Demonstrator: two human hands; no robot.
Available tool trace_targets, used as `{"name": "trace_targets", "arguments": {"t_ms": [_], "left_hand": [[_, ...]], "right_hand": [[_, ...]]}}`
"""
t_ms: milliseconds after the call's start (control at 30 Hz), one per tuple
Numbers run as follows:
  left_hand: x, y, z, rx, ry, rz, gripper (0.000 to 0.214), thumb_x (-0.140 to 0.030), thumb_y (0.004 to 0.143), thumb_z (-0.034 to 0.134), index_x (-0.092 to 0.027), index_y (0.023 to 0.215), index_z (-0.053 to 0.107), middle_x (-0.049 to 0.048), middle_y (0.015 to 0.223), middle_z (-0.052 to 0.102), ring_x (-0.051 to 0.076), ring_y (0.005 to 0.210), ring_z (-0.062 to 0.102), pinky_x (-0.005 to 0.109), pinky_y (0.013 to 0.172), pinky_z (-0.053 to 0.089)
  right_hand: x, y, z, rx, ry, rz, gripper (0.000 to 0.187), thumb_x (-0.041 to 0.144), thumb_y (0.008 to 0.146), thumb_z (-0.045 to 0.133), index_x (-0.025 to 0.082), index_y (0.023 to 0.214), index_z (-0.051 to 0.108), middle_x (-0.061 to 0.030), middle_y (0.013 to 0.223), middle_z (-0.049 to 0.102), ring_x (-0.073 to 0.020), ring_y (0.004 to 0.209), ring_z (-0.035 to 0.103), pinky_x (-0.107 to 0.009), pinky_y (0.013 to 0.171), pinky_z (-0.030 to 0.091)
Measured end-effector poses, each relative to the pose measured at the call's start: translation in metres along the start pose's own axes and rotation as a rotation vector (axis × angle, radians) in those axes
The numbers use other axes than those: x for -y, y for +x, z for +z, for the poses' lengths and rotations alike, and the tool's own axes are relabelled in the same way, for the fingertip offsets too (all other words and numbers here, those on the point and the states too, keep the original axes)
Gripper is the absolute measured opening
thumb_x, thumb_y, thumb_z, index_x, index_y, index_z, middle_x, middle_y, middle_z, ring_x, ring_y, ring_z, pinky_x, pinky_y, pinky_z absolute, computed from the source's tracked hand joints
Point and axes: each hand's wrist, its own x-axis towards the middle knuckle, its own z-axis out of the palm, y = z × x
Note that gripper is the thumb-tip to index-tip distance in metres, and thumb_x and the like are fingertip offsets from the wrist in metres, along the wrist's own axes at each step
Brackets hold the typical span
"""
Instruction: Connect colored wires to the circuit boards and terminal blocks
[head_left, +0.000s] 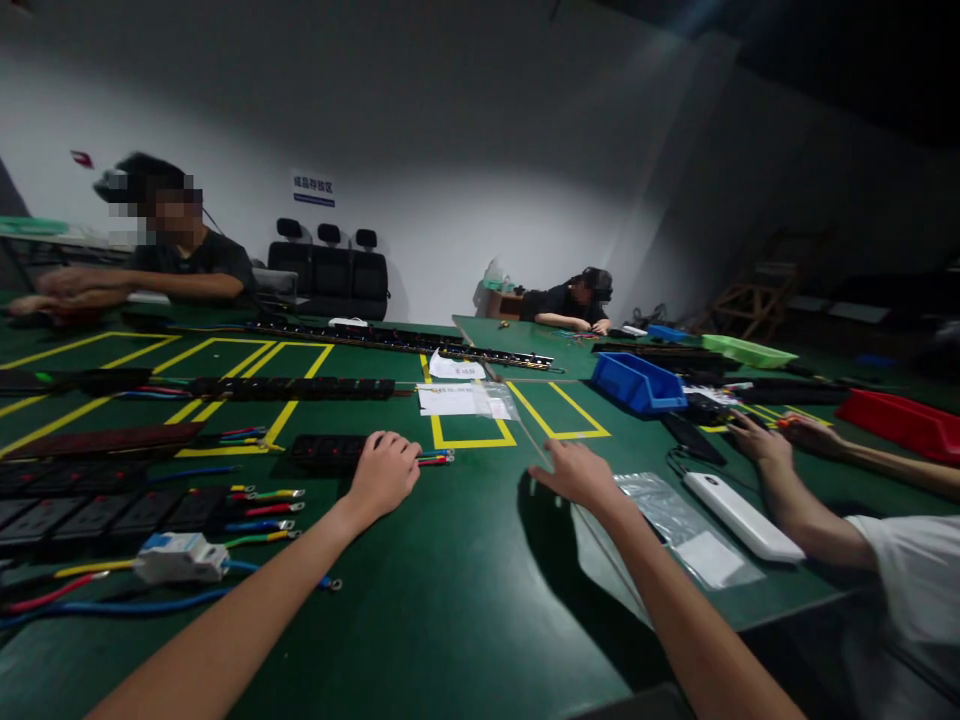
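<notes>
Our left hand (386, 470) curls over the end of one black socket strip (326, 451) with coloured, lug-tipped wires (435, 460), left of the nearer blue bin (637, 388); whether it grips, we cannot tell. Our right hand (576, 472), spread and empty, is closer to us than that bin, right of which sit one green tray (750, 353) and one red bin (900, 425), contents unclear.

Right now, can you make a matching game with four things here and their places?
Things
1. short black plastic socket strip
2. long red plastic bin
3. long white rounded device
4. blue-and-white boxy part

Places
A. beside the clear plastic bag
B. partly under the wearer's left hand
C. nearest the picture's left edge
D. at the picture's right edge

Pairs: 1B, 2D, 3A, 4C
</notes>
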Motion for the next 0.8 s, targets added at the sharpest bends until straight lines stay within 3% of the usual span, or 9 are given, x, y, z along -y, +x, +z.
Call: {"name": "trace_targets", "arguments": {"t_ms": [67, 167, 267, 500, 800], "left_hand": [[0.0, 0.001, 0.0, 0.007, -0.003, -0.002, 0.029, -0.024, 0.095, 0.045, -0.02, 0.105, 0.072, 0.0103, 0.105, 0.073, 0.028, 0.106, 0.061, 0.049, 0.101, 0.039], [0.001, 0.002, 0.0, 0.018, -0.016, -0.01, 0.03, -0.025, 0.095, 0.044, -0.02, 0.105, 0.072, 0.01, 0.107, 0.073, 0.028, 0.107, 0.061, 0.05, 0.102, 0.039], [0.001, 0.003, 0.0, 0.017, -0.031, -0.014, 0.032, -0.026, 0.095, 0.043, -0.021, 0.106, 0.073, 0.0099, 0.107, 0.073, 0.028, 0.108, 0.062, 0.051, 0.103, 0.04], [0.0, 0.004, -0.003, 0.016, -0.051, -0.01, 0.032, -0.029, 0.094, 0.044, -0.022, 0.105, 0.073, 0.0095, 0.106, 0.073, 0.029, 0.108, 0.062, 0.051, 0.102, 0.04], [-0.001, 0.004, -0.004, 0.02, 0.004, 0.001, 0.031, -0.027, 0.095, 0.044, -0.02, 0.105, 0.073, 0.0106, 0.105, 0.073, 0.029, 0.108, 0.061, 0.05, 0.101, 0.04]], "right_hand": [[-0.037, -0.024, 0.005, -0.063, -0.081, 0.117, 0.053, 0.054, 0.091, 0.053, 0.014, 0.125, 0.058, -0.0203, 0.118, 0.067, -0.0368, 0.116, 0.06, -0.042, 0.086, 0.046], [-0.081, -0.052, 0.023, -0.053, -0.101, 0.307, 0.067, 0.062, 0.086, 0.056, 0.011, 0.13, 0.056, -0.0243, 0.122, 0.063, -0.0398, 0.118, 0.058, -0.047, 0.088, 0.046], [-0.105, -0.064, 0.042, -0.042, -0.032, 0.329, 0.074, 0.065, 0.085, 0.056, 0.01, 0.133, 0.055, -0.0252, 0.122, 0.063, -0.0401, 0.118, 0.058, -0.046, 0.09, 0.045], [-0.12, -0.062, 0.062, -0.176, 0.202, 0.27, 0.078, 0.057, 0.082, 0.061, 0.013, 0.144, 0.048, -0.0203, 0.126, 0.062, -0.0351, 0.114, 0.059, -0.04, 0.092, 0.043], [-0.124, -0.063, 0.055, -0.15, 0.38, 0.253, 0.083, 0.066, 0.079, 0.062, 0.014, 0.144, 0.05, -0.0201, 0.122, 0.064, -0.034, 0.109, 0.061, -0.041, 0.091, 0.045]]}}
